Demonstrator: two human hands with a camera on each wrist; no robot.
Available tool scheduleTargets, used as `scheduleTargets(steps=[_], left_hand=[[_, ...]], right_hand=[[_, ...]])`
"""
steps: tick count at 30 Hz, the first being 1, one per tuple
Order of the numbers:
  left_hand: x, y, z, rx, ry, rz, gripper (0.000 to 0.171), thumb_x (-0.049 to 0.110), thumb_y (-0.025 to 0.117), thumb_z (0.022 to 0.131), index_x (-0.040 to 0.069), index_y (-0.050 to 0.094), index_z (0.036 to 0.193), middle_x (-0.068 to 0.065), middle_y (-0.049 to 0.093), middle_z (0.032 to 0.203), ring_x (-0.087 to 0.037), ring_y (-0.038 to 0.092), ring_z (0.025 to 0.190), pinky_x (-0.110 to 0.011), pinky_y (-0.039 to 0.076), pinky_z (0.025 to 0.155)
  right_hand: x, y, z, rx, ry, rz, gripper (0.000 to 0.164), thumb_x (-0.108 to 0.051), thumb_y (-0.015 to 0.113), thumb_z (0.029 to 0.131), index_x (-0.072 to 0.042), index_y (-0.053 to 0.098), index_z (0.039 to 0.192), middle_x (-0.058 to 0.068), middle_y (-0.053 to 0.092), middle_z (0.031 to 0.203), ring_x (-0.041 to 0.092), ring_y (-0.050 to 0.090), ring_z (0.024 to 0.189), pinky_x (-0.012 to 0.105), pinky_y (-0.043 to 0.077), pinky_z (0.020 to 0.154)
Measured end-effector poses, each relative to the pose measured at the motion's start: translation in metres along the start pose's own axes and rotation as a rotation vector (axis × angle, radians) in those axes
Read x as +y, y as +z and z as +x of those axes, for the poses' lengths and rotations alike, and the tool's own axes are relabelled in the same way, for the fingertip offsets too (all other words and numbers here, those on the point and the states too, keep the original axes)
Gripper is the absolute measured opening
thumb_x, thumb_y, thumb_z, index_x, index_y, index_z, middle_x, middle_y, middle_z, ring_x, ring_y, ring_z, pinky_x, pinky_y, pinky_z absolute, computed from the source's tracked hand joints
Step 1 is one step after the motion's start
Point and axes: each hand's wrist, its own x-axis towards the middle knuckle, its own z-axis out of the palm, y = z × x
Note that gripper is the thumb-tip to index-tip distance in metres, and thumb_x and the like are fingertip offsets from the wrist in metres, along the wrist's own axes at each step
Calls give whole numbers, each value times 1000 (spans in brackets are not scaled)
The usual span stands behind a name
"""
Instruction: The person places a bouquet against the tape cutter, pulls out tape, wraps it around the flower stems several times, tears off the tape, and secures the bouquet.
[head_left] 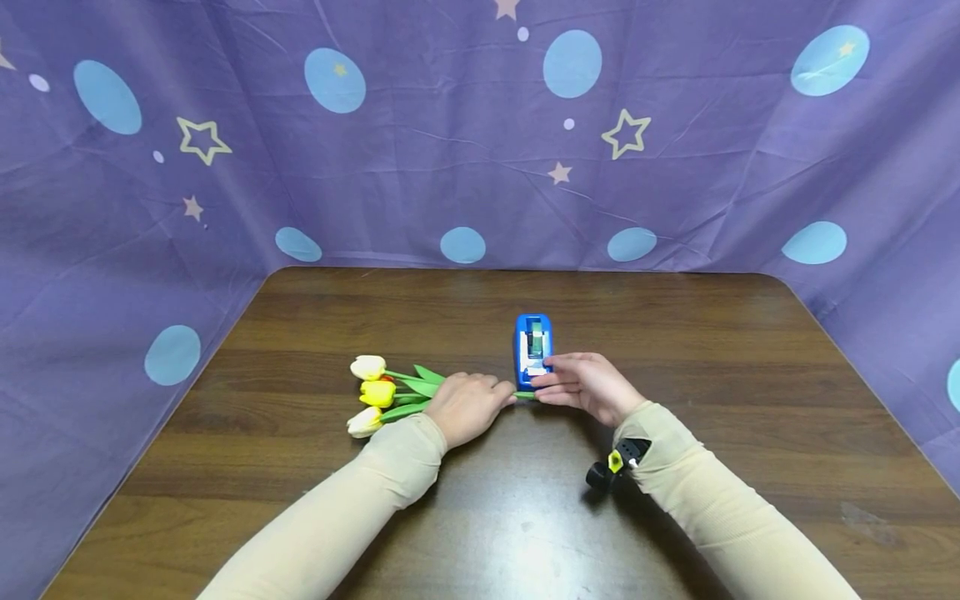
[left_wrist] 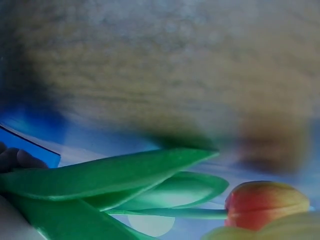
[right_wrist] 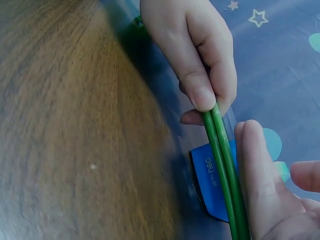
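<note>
My left hand (head_left: 470,406) grips a bunch of artificial tulips by the green stems (right_wrist: 220,150), pinched between thumb and fingers in the right wrist view. The blooms point left in the head view: white, a yellow tulip (head_left: 377,394), and a red-orange tulip (left_wrist: 260,205) partly hidden behind it. Green leaves (left_wrist: 110,175) fill the lower left wrist view. My right hand (head_left: 592,387) is beside the stem ends, fingers extended and thumb apart. Just beyond the stems stands a blue tape dispenser (head_left: 519,354) holding a roll of tape (head_left: 536,337); the right fingers reach its near right side.
Everything lies on a brown wooden table (head_left: 675,325). A purple curtain (head_left: 405,167) with stars and blue dots hangs behind and at both sides. A black wrist camera (head_left: 600,475) juts from the right sleeve. The left wrist view is partly blurred.
</note>
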Motion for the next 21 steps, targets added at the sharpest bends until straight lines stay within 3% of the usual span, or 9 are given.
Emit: scheduleTargets(steps=[7,15,21], left_hand=[[0,-1,-1,4,9,2,24,37,53,102,19,63,89,3,68,77,-18,67,72,-32,49,58],[0,-2,0,9,13,9,24,38,53,101,19,63,89,3,67,77,-18,67,72,-31,48,58],[1,-2,0,3,15,12,24,37,52,101,19,63,90,3,67,77,-18,67,72,-31,49,59]], right_hand=[[1,3,1,-15,35,35,45,-11,35,106,16,32,142,14,73,97,18,73,81,31,59,82],[3,8,6,-14,55,66,32,-10,34,106,11,41,129,21,71,106,20,73,83,32,58,84],[3,10,8,-15,70,98,35,-10,31,106,12,35,133,24,70,107,20,73,82,32,59,83]])
